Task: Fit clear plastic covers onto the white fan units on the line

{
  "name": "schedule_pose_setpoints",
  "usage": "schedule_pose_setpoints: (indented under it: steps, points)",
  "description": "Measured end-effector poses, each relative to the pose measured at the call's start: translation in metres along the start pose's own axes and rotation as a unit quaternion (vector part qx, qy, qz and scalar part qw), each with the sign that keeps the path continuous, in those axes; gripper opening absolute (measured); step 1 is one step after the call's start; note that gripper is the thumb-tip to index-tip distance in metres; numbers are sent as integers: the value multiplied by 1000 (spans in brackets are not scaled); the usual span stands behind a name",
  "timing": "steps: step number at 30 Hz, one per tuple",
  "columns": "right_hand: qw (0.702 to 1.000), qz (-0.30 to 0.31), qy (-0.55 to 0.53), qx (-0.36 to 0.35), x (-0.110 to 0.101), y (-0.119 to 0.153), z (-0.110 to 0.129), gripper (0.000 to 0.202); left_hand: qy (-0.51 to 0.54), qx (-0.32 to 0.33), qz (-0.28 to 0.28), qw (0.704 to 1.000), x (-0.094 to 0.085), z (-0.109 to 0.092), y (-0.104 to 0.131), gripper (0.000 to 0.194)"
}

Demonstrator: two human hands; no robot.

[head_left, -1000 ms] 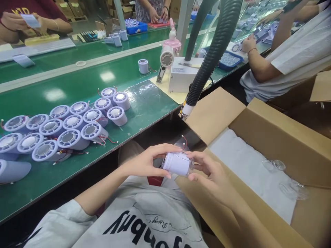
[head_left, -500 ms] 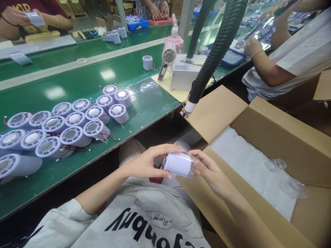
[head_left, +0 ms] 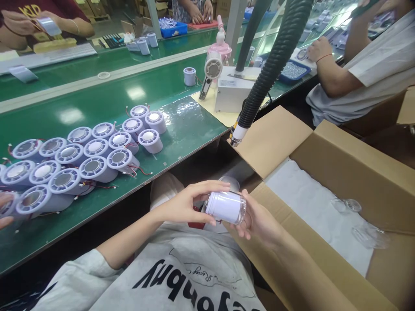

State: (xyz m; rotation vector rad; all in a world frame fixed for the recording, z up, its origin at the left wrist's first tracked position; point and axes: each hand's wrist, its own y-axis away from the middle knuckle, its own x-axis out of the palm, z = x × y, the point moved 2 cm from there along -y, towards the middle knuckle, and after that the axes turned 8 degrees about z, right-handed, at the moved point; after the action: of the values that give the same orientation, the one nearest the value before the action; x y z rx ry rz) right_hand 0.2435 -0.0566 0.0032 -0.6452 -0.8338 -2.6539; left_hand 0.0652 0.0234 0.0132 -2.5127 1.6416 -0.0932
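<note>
Above my lap I hold a pale lavender cylinder (head_left: 223, 206) on its side, with a clear plastic cover (head_left: 242, 209) around its right end. My left hand (head_left: 189, 201) grips the cylinder from the left, thumb below and fingers along the top. From the right, my right hand (head_left: 256, 218) cups the covered end, palm against it and fingertips curled underneath. Just behind the cylinder, a round clear piece (head_left: 230, 183) is partly hidden. On the green bench to the left stand several lavender cylinders (head_left: 95, 149) with round metal-centred tops and thin red wires.
An open cardboard box (head_left: 350, 160) at my right holds a white sheet (head_left: 311, 207) and clear plastic pieces (head_left: 369, 233). A black ribbed hose (head_left: 275, 69) hangs before a white device (head_left: 233, 90). Another person's hand (head_left: 4, 211) reaches in at the left edge. Co-workers sit around the bench.
My right hand has shifted from pinching the clear end with its fingertips to cupping it with the palm. Another person's hand has appeared beside the cylinders at the far left.
</note>
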Motion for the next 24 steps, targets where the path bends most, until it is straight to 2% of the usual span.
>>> schedule_pose_setpoints:
  steps: [5, 10, 13, 15, 16, 17, 19, 20, 21, 22, 23, 24]
  points:
    - [996, 16, -48, 72, 0, 2, -3, 66, -12, -6, -8, 1000, 2, 0, 0, 66]
    - [992, 69, -57, 90, 0, 2, -6, 74, -13, -42, -17, 999, 5, -4, 1, 63]
    - [994, 96, -2, 47, -1, 3, -12, 79, 13, -81, -26, 996, 9, -10, 2, 62]
    - [993, 59, 88, -58, -3, 4, -12, 77, 38, -105, -34, 993, 11, -14, 3, 61]
    - [979, 24, 157, -131, -5, 6, -11, 73, 49, -113, -37, 992, 12, -16, 3, 60]
    - [948, -12, 239, -208, -6, 9, -9, 71, 59, -120, -40, 990, 12, -17, 3, 59]
    - [846, -50, 407, -341, -7, 16, -4, 67, 71, -134, -43, 987, 13, -19, 4, 57]
    - [794, -49, 471, -382, -7, 18, -3, 62, 76, -142, -42, 986, 13, -19, 5, 57]
    - [756, -39, 512, -405, -7, 20, -3, 57, 82, -151, -38, 984, 12, -18, 5, 58]
    - [743, -30, 527, -411, -7, 22, -2, 54, 86, -162, -29, 983, 12, -17, 6, 60]
    - [757, -26, 516, -401, -8, 22, -2, 54, 87, -170, -20, 981, 12, -16, 6, 63]
    - [790, -25, 480, -380, -9, 22, -3, 54, 86, -175, -11, 981, 11, -15, 7, 67]
